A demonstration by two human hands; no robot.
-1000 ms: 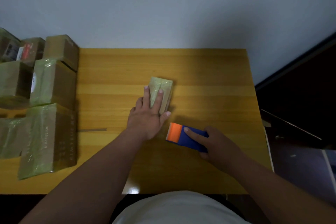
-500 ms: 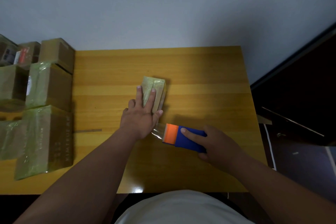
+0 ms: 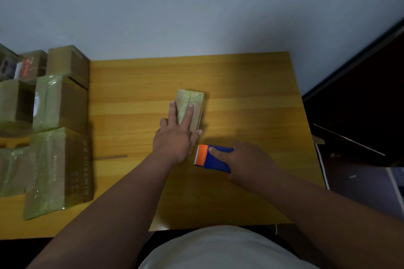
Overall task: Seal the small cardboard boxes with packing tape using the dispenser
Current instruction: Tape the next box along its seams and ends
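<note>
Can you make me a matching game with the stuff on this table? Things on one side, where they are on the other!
Things:
1. small box
2. tape dispenser
3. stack of boxes
4. cardboard strip

Places:
A. piled at the table's left edge
B. lying flat between the stack and the left arm
C. under the left hand, mid-table
D. held by the right hand

Pairs: 1-C, 2-D, 3-A, 4-B
</note>
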